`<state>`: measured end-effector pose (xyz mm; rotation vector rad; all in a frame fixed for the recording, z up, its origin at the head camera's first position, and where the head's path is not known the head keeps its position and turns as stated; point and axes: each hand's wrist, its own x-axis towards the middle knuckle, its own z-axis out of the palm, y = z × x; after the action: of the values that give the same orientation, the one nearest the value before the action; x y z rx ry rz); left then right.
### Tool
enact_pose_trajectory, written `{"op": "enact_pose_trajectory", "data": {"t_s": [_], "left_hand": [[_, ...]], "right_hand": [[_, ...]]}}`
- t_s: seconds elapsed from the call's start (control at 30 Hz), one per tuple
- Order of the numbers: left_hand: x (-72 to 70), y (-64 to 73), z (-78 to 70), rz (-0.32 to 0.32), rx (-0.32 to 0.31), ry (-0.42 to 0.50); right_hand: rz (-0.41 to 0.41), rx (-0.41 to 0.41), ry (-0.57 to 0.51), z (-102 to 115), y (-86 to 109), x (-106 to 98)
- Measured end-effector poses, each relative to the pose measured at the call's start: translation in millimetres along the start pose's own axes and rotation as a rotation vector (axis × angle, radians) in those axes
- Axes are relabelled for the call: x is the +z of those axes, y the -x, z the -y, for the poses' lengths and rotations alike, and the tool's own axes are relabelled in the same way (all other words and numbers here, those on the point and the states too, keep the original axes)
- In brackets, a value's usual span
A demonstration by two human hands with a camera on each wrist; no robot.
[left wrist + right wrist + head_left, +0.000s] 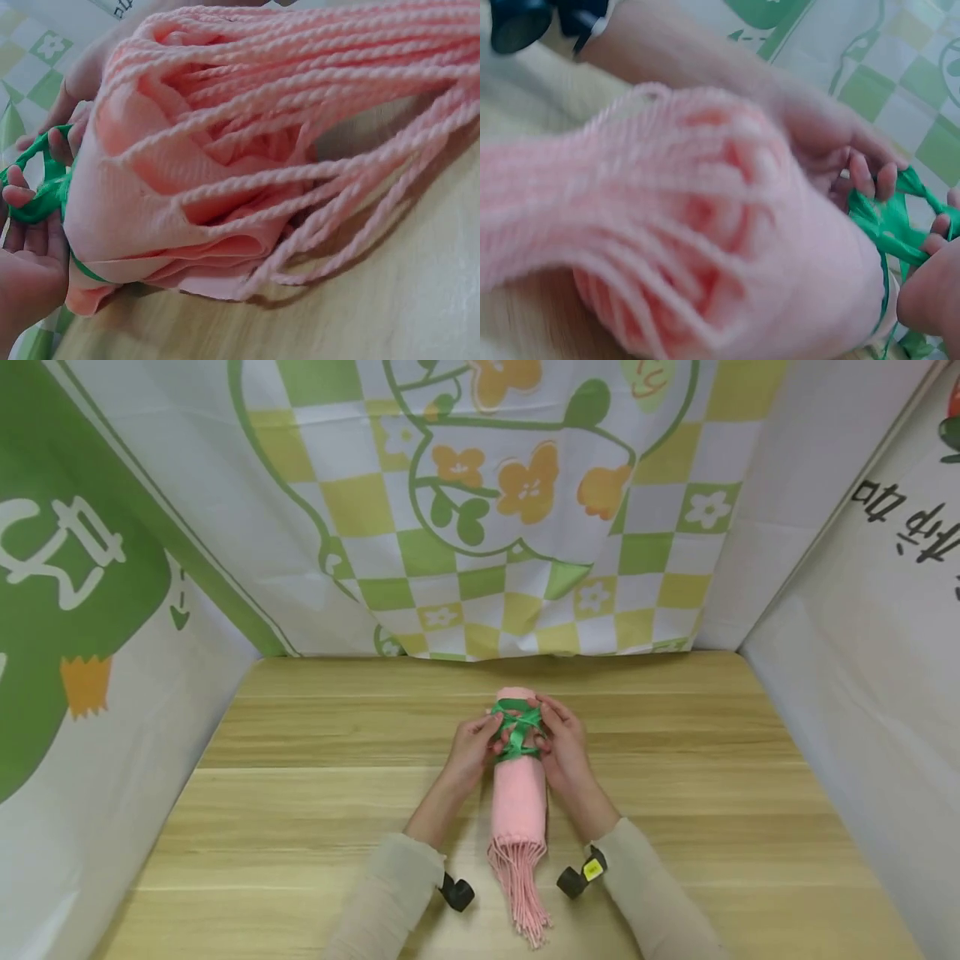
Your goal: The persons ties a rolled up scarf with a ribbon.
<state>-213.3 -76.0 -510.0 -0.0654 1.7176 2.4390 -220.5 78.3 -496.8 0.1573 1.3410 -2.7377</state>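
A rolled pink scarf (pixel 519 802) lies lengthwise on the table, its twisted fringe (pixel 521 885) trailing toward the person. Green ribbon (pixel 516 740) runs around its far part and is looped and crossed on top. On the left side, the left hand (pixel 474 745) pinches a ribbon loop between thumb and fingers. Opposite it, the right hand (pixel 564 742) pinches the ribbon at the other side. Between the hands, the left wrist view shows the green ribbon (pixel 46 187) stretched in loops against the scarf roll (pixel 112 202). In the right wrist view, fingers of both hands poke through the ribbon (pixel 892 225).
The wood-grain table (pixel 300 810) extends to both sides of the hands. A checked, flower-printed cloth (pixel 517 510) hangs at its back edge, with printed panels (pixel 187 677) at left and right. A black wrist camera (pixel 456 892) sits at each sleeve cuff.
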Motion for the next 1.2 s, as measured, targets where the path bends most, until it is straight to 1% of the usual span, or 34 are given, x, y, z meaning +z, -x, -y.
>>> {"op": "enact_pose_trajectory", "data": {"t_s": [0.07,0.13,0.2,0.27,0.4,0.53,0.57,0.63,0.67,0.77,0.83,0.9,1.07,1.13,1.2], "left_hand": [[-1.3,0.0,3.2,-0.012,-0.009,0.046],[-3.1,-0.3,6.4,-0.002,-0.002,0.081],[-4.3,-0.4,9.0,0.015,0.01,0.108],[-5.0,-0.4,11.0,0.021,0.006,0.146],[-5.2,0.0,13.1,0.017,-0.012,0.218],[-6.2,0.5,12.6,0.015,-0.034,0.254],[-6.8,0.8,12.0,0.016,-0.041,0.256],[-9.2,1.9,10.5,0.016,-0.046,0.23],[-10.8,2.4,9.8,0.016,-0.046,0.21],[-15.2,4.3,7.5,0.025,-0.042,0.146],[-17.5,5.2,6.8,0.034,-0.042,0.123],[-19.2,5.8,6.7,0.051,-0.051,0.134],[-25.0,7.3,8.3,0.073,-0.071,0.181],[-27.3,8.7,8.8,0.076,-0.076,0.165],[-29.1,10.5,8.8,0.082,-0.086,0.115]], "right_hand": [[-0.05,-0.009,-0.033,-1,0.5,3],[-0.078,-0.02,-0.075,-3,1.3,4],[-0.091,-0.023,-0.132,-4,1.7,4],[-0.091,-0.02,-0.178,-5,2.1,4],[-0.101,0.002,-0.23,-5,2.5,2],[-0.12,0.062,-0.261,-2,2.7,1],[-0.113,0.077,-0.275,-2,2.9,1],[-0.091,0.095,-0.264,-1,2.5,-2],[-0.073,0.093,-0.244,-1,2.0,-5],[0.021,0.072,-0.167,-2,0.2,-16],[0.071,0.055,-0.112,-3,-0.7,-23],[0.118,0.047,-0.079,-4,-0.3,-29],[0.187,0.044,-0.071,-5,1.4,-34],[0.204,0.044,-0.06,-5,1.9,-35],[0.224,0.042,-0.027,-4,2.2,-36]]}}
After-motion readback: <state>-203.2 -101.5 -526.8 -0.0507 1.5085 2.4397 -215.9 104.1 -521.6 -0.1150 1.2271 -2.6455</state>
